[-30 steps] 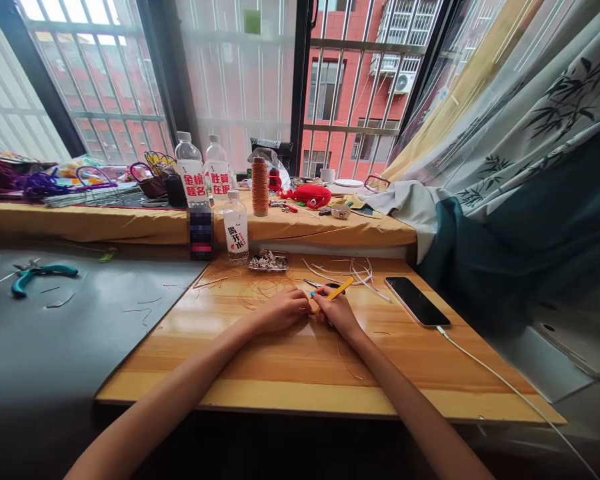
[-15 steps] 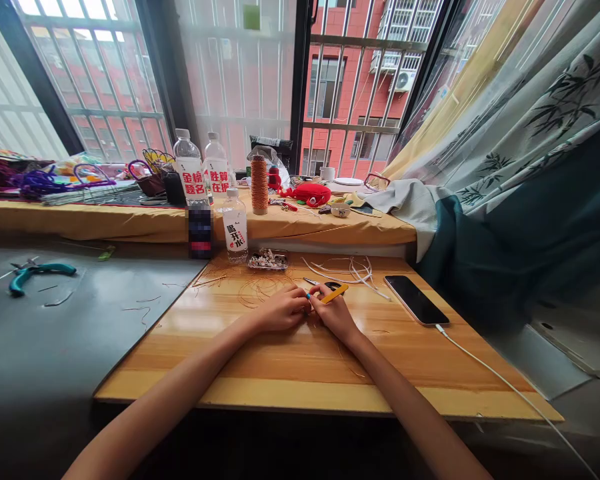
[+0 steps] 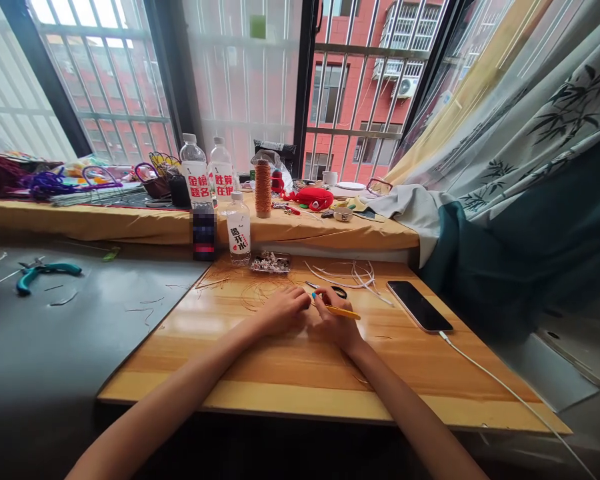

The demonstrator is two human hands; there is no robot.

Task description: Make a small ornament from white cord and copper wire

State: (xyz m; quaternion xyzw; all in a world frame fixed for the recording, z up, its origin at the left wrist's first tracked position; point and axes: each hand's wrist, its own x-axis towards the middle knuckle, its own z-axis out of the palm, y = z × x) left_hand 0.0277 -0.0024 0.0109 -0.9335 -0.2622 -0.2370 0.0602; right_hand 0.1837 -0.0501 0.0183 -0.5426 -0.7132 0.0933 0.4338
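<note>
In the middle of the wooden table my right hand [image 3: 337,327] holds a yellow-handled crochet hook [image 3: 347,312], its tip hidden by the fingers. A small blue spot shows at the right fingertips. My left hand [image 3: 285,310] is closed beside it, fingers curled; what they pinch is too small to make out. Loops of thin copper-coloured thread [image 3: 253,297] lie just behind the left hand, and loose strands lie below the right. Scissors [image 3: 339,292] with black handles rest behind the right hand, partly covered by it.
A clear tray of small pieces [image 3: 270,263], a water bottle [image 3: 239,233] and white cords [image 3: 365,277] sit behind the hands. A phone [image 3: 420,307] on a charging cable lies right. Teal pliers [image 3: 47,270] lie on the grey surface left. A thread spool [image 3: 263,190] stands on the ledge.
My right hand has drawn slightly right and down from the left. The yellow handle has swung from pointing up-right to pointing slightly down-right. The whole view has shifted a little.
</note>
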